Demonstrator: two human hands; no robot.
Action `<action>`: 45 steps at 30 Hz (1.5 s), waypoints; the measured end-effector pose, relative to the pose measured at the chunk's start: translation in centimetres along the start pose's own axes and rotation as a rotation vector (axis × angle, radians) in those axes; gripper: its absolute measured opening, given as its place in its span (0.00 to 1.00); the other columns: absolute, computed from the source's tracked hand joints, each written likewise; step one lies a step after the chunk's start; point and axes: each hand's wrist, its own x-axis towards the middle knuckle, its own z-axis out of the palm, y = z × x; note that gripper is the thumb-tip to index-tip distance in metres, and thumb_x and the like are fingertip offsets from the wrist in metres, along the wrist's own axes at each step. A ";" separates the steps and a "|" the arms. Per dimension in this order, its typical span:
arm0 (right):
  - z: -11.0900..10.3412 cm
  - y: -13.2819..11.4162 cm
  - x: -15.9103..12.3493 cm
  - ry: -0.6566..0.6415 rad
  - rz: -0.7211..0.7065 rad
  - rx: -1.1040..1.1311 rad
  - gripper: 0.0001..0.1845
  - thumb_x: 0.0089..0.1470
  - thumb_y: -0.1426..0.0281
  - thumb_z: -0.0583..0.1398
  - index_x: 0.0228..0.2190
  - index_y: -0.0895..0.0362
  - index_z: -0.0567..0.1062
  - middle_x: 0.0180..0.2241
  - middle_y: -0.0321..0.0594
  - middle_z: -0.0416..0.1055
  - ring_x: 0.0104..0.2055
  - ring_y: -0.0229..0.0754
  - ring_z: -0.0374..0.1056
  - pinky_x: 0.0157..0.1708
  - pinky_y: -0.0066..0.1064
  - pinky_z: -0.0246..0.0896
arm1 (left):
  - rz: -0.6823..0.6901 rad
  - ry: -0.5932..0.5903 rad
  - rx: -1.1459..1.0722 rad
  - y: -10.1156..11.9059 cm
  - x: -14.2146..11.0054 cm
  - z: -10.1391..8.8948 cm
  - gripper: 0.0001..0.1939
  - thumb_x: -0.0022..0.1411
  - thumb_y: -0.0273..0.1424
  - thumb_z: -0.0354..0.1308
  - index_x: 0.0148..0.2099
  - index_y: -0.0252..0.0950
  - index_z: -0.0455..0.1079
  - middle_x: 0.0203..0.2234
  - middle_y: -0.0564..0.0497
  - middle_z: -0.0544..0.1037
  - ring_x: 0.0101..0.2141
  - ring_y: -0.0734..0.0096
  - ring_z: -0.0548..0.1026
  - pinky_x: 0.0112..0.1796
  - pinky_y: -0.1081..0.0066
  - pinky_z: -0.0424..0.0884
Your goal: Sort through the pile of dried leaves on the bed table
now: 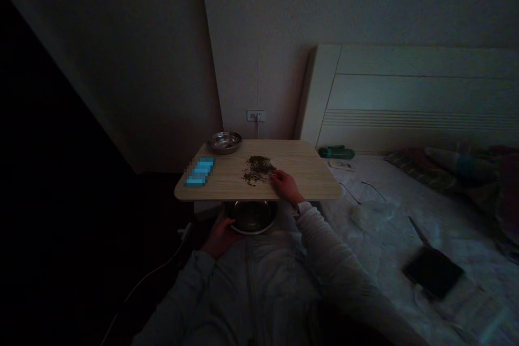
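A loose scatter of small dark green bits (258, 165), like dried seeds or leaves, lies on the wooden table (308, 159). At its right edge my right hand (287, 187) rests low over the tabletop, fingers drawn together at the bits. Whatever is between those fingertips is too small and dim to make out. Below the table's near edge, a metal bowl (252, 217) sits at my lap, partly hidden by the tabletop. My left hand (222, 238) grips its left rim, thumb over the edge.
Another metal bowl (224, 142) stands at the table's back left corner, with a lit, blurred phone (200, 172) in front of it. To the right is a bed (389, 194) with glasses, a green bottle (336, 152) and a dark flat object (433, 272). A white cable (150, 272) trails at left.
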 end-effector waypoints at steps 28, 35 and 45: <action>-0.1 0.2 -0.4 -0.105 -0.031 0.183 0.13 0.49 0.71 0.59 0.37 0.54 0.81 0.34 0.38 0.81 0.40 0.43 0.74 0.47 0.35 0.67 | -0.016 0.005 0.014 0.1 -0.1 0.1 0.08 0.57 0.21 0.56 0.40 0.36 0.71 0.30 0.49 0.81 0.31 0.65 0.81 0.38 0.62 0.80; 0.3 0.6 -0.2 -0.100 -0.007 0.271 0.13 0.50 0.73 0.59 0.37 0.56 0.80 0.31 0.38 0.81 0.37 0.41 0.74 0.48 0.36 0.68 | -0.020 0.018 0.026 0.1 -0.1 0.1 0.06 0.58 0.21 0.56 0.37 0.35 0.70 0.28 0.50 0.81 0.30 0.65 0.81 0.38 0.63 0.79; 1.4 0.3 0.9 -0.086 -0.076 0.220 0.10 0.50 0.73 0.62 0.36 0.56 0.80 0.33 0.39 0.80 0.37 0.42 0.74 0.47 0.37 0.69 | -0.012 0.038 0.016 0.0 -0.3 0.5 0.16 0.58 0.20 0.56 0.48 0.35 0.71 0.30 0.50 0.82 0.33 0.61 0.82 0.38 0.62 0.79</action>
